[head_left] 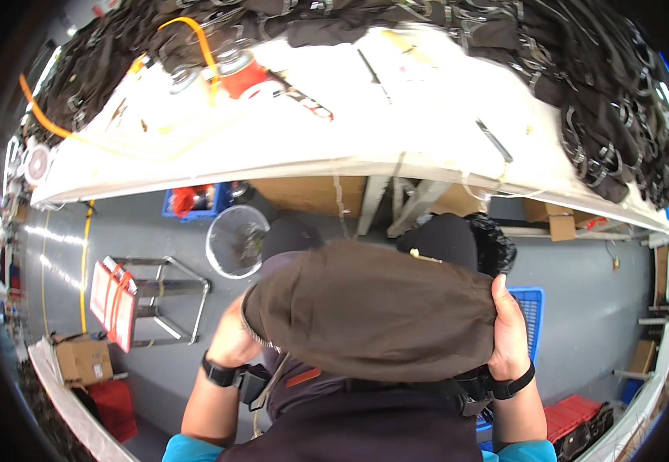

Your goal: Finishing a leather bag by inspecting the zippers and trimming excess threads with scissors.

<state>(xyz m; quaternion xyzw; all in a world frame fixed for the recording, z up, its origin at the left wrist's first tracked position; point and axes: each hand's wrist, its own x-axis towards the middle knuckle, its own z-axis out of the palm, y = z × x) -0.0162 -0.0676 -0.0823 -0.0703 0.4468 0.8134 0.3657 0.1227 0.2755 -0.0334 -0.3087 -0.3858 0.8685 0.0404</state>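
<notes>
A dark brown fabric piece (380,312), puffed out like a pouch or sleeve, is stretched sideways above my lap. My left hand (233,336) grips its left end, where a curved silvery edge like a zipper shows; the fingers are partly behind the cloth. At the other end, my right hand (509,333) holds the gathered edge with the thumb up along the side and the other fingers hidden behind. A small pale tag or bit (424,256) shows at the cloth's far edge. Both wrists wear black straps.
Beyond my knees stands a white worktable (273,146), with heaps of dark fabric pieces (604,131), a red can (239,73), an orange hose (196,35) and a dark slim tool (494,140). A clear bin (219,245) and a stool (203,308) are left; a blue crate (534,300) is right.
</notes>
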